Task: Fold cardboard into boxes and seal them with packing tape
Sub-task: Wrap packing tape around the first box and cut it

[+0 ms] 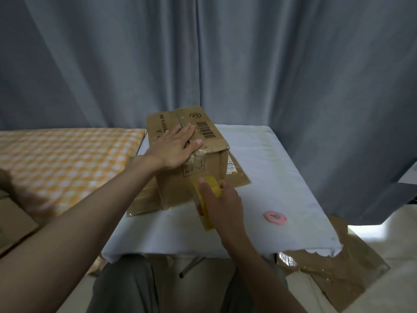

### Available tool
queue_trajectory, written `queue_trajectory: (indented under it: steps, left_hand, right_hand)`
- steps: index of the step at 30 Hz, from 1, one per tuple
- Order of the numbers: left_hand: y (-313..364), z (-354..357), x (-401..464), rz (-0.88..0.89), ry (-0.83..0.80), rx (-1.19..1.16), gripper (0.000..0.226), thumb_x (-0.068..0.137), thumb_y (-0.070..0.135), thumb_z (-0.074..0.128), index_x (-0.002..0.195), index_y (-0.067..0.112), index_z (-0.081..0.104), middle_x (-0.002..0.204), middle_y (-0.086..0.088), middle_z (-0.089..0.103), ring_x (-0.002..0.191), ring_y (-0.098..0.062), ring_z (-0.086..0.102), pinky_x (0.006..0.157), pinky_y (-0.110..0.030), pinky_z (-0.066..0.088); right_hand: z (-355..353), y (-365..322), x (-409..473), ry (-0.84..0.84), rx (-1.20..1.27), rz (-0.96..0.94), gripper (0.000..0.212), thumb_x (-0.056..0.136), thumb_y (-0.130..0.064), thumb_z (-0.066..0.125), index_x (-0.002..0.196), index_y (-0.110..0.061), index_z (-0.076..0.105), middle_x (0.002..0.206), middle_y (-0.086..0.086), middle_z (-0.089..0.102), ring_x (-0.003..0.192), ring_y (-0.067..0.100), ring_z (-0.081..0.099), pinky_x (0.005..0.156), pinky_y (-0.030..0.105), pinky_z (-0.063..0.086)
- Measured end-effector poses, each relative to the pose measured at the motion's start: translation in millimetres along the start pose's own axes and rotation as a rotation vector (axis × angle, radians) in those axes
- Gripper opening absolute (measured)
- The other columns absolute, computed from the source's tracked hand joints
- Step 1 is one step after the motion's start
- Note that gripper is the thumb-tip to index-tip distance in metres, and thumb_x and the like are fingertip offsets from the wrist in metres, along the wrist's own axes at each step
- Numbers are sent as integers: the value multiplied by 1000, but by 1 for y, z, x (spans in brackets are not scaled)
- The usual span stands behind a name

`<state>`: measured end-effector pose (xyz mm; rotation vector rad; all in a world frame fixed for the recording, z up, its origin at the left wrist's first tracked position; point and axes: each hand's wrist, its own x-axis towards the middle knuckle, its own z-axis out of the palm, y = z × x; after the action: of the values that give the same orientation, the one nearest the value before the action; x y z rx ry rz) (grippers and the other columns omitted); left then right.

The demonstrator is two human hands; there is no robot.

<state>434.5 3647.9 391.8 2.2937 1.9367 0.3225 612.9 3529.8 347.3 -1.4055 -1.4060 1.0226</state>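
Head view. A cardboard box [191, 152], closed on its upper face, stands on the white-covered desk [270, 177], tilted so that one corner points toward the viewer. Its upper face bears a barcode label and printed characters; old clear tape crosses the near top edge. Loose flaps spread flat on the desk under and beside the box.

The left hand [173, 147] lies flat on the box's top face, fingers straight and spread, palm pressing over the centre seam where the two top flaps meet. The right hand [222, 204] is lower and nearer the viewer, in front of the box's near side wall, its fingers and thumb curled round a roll of yellow packing tape [206, 195]. The roll stands on edge, just beside or touching the lower part of that wall; contact cannot be told. The two hands are apart, one on top of the box, one at its near face.

A small pink round object [275, 218] lies on the desk to the right, well apart from the hands. Flattened cardboard [338, 267] lies on the floor at lower right. An orange-checked cloth [67, 159] covers the surface to the left; grey curtains [203, 53] hang behind.
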Motion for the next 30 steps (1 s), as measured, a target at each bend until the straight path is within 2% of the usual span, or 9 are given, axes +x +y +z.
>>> queue_trajectory:
  steps: [4,7,10,13,17,20,23,26,30]
  left_hand:
    - [3,-1,-3,8,16,-7,78,94,70,10,159,28,6,166,10,2,153,-13,0,121,-38,1]
    - [7,-5,-10,73,179,-29,72,98,66,27,156,23,26,163,2,22,148,-21,21,120,-43,20]
    - [17,-9,-24,198,381,80,57,93,65,39,132,25,52,131,-2,46,116,-21,45,95,-38,41]
    - [26,-4,-44,213,391,146,69,82,78,40,124,25,50,121,1,49,105,-20,48,85,-35,38]
    - [28,13,-72,120,303,125,122,56,102,36,147,22,34,149,0,43,134,-22,42,111,-45,33]
    - [27,22,-80,113,278,172,137,51,105,27,156,18,21,162,1,24,149,-18,23,122,-44,14]
    - [28,23,-78,104,263,181,142,48,107,26,157,17,16,164,2,18,151,-17,16,123,-41,6]
    - [27,25,-76,111,248,200,144,47,108,28,158,17,10,166,2,12,152,-16,10,123,-41,2]
    - [28,25,-76,117,231,204,147,46,108,26,159,17,5,166,2,6,153,-15,5,123,-41,-1]
  right_hand:
    - [3,20,-5,-11,-12,88,33,90,-59,59,82,-27,54,56,-18,64,54,-12,61,58,21,47]
    - [5,26,-5,-33,67,113,30,91,-58,59,86,-29,54,61,-18,66,59,-2,66,57,18,51]
    - [0,30,-2,-65,40,136,29,93,-59,54,91,-31,54,86,-11,64,81,8,65,74,27,57]
    - [-13,36,-5,-161,49,173,40,97,-62,44,98,-25,61,98,-4,66,90,10,63,77,29,53]
    - [-50,45,5,-46,-73,96,41,105,-40,43,96,-10,69,90,1,71,88,18,65,85,36,48]
    - [-93,63,25,99,-550,-20,23,101,-17,50,111,-8,69,112,9,67,110,27,58,93,33,40]
    - [-120,86,34,32,-964,110,39,99,-32,56,133,-12,55,132,15,47,124,36,40,98,45,39]
    - [-127,99,36,-17,-998,191,43,100,-46,53,121,-9,56,116,13,48,115,37,46,82,42,40]
    - [-126,88,37,17,-788,21,29,97,-42,60,94,-13,52,92,3,51,83,26,55,67,33,39]
